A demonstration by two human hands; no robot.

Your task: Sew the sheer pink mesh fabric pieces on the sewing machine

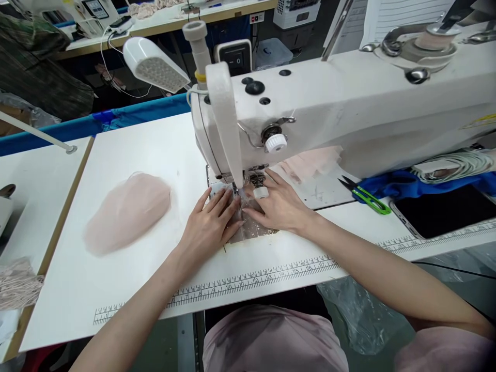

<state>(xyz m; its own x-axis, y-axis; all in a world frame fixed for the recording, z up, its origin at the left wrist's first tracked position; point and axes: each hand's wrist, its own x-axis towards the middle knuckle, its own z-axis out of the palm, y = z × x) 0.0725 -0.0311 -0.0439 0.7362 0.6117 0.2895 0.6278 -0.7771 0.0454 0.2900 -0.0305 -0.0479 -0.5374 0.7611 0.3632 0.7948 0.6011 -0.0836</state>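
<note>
A white sewing machine (349,98) stands over the table, its needle and presser foot (235,189) coming down between my two hands. My left hand (203,227) lies flat with fingers stretched toward the left side of the foot. On the other side, my right hand (287,206) rests palm down, thumb apart from the fingers, its fingertips partly hidden by machine parts. Beneath both hands is a shiny, see-through surface (253,230); whether thin cloth lies on it I cannot tell. A sheer pale pink fabric piece (129,214) lies to the left.
More pale pink fabric (310,164) sits under the machine arm. Green-handled thread snips (366,195), a phone (445,209) and blue cloth (387,185) lie at the right. A printed ruler (256,277) runs along the front edge. A white lamp (155,64) hangs at upper left.
</note>
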